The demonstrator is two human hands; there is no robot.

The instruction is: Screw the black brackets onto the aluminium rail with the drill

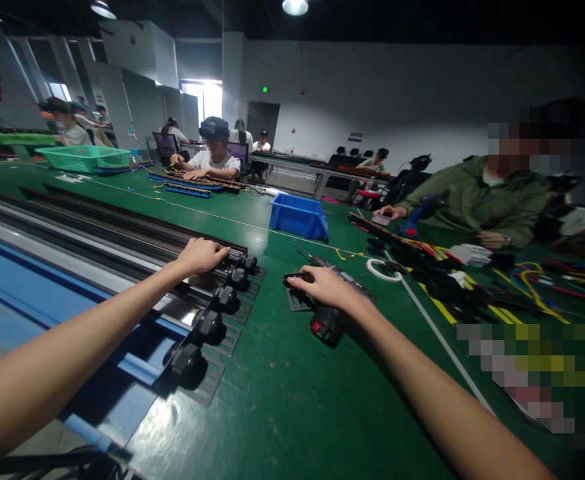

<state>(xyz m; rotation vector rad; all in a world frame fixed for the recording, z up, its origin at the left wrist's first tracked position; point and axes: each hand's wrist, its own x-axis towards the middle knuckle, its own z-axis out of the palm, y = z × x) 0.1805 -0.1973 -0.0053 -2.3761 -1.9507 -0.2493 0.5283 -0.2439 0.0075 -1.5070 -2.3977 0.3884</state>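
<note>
My left hand [203,255] lies over the far long bars of a row, close to their ends, its visible fingers stretched out. Each bar end carries a black cable gland [188,362] and a thin slotted plate [211,383]. To the right, my right hand [325,285] is closed on a black end piece [296,279], with a slotted plate [299,301] below it; the fingers partly cover it. Directly by this hand a cordless drill [348,280] lies on the green table, its red and black battery [326,327] toward me.
A blue bin [298,217] stands beyond my hands, and a green basket [86,160] at the far left. A white ring [383,269] lies right of the drill. Wires [537,287] spread before a co-worker in a green jacket [477,200]. Another person [215,160] works opposite.
</note>
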